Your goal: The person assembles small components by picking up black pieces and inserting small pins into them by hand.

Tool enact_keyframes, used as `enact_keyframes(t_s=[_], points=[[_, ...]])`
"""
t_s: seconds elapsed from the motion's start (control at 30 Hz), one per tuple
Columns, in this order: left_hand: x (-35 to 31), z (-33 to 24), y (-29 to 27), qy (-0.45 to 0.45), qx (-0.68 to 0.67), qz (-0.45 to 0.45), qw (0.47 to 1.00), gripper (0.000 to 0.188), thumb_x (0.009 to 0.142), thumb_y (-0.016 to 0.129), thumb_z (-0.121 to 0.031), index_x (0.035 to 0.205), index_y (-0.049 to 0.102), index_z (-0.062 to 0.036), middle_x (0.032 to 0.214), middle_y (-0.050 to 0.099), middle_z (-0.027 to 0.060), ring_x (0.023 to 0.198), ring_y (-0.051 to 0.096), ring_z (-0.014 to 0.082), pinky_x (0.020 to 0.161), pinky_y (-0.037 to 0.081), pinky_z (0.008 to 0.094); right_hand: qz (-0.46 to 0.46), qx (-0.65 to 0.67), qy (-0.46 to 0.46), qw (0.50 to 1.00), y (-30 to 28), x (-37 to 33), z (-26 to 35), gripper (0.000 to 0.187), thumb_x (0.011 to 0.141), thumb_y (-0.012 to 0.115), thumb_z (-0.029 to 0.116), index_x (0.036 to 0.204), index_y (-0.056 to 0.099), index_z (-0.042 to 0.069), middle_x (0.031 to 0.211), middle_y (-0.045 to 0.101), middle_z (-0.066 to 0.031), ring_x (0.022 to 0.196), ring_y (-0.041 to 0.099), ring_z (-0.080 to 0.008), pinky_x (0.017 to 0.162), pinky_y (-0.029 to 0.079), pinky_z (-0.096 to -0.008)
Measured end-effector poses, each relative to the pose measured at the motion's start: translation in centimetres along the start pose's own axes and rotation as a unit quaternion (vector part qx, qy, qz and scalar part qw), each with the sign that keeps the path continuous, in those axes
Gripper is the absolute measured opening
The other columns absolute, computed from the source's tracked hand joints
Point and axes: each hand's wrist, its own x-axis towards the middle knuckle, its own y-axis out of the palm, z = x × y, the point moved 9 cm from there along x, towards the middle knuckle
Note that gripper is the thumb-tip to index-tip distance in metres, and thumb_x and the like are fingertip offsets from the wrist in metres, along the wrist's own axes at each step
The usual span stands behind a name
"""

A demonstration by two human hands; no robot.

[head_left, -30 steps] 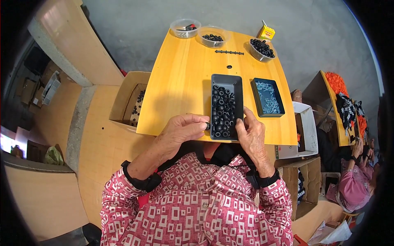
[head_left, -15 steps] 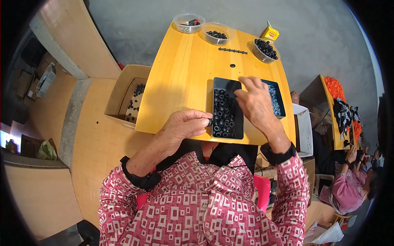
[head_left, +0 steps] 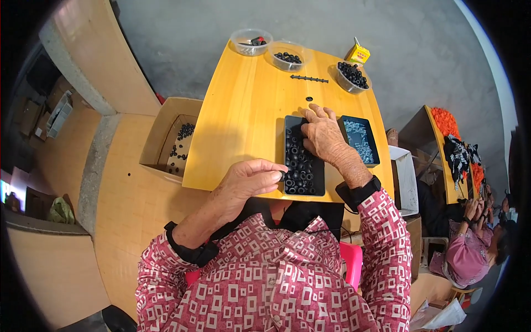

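Note:
My left hand is at the near left edge of a dark rectangular tray, with thumb and index finger pinched on a small black ring-like part. Inside the tray lie many small round black parts, some with a hole showing. My right hand is over the tray's far end, its fingers apart and bent downward. Its fingertips partly hide that end, and I see nothing held in them. Right of it stands a second dark tray with small whitish pieces.
On the wooden table are a black ridged strip and a black ring. Clear bowls of black parts and a yellow carton line the far edge. A cardboard box stands left; another person sits right.
My right hand has moved left, from between the trays to above the far end of the tray of black parts. The left hand keeps its pinch. The whole view has shifted slightly.

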Motion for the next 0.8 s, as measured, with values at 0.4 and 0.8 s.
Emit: enact_keyframes(t_s=[0.4,0.8], points=[[0.3,-1.6,1.6,0.018,-0.067,-0.021,0.997,0.019,0.098,0.06,-0.017,0.111,0.064,-0.0049,0.11,0.069,0.0084,0.101,0.067,0.0161,0.09,0.054,0.0282,-0.177,0.421,0.046,0.888,-9.5,-7.3,4.0,0.015,0.078,0.076,0.004,0.089,0.065,0.0,0.082,0.065,-0.0097,0.072,0.064,-0.0218,0.063,0.051,-0.0316],[0.9,-0.2,4.5,0.016,-0.068,0.016,0.997,0.02,0.097,0.06,-0.017,0.113,0.063,-0.0054,0.11,0.067,0.0066,0.102,0.066,0.0163,0.092,0.053,0.0291,-0.195,0.497,0.143,0.833,-8.4,-11.2,3.6,0.013,0.081,0.074,0.001,0.093,0.07,0.0,0.081,0.064,-0.0076,0.071,0.062,-0.0151,0.063,0.05,-0.0276]])
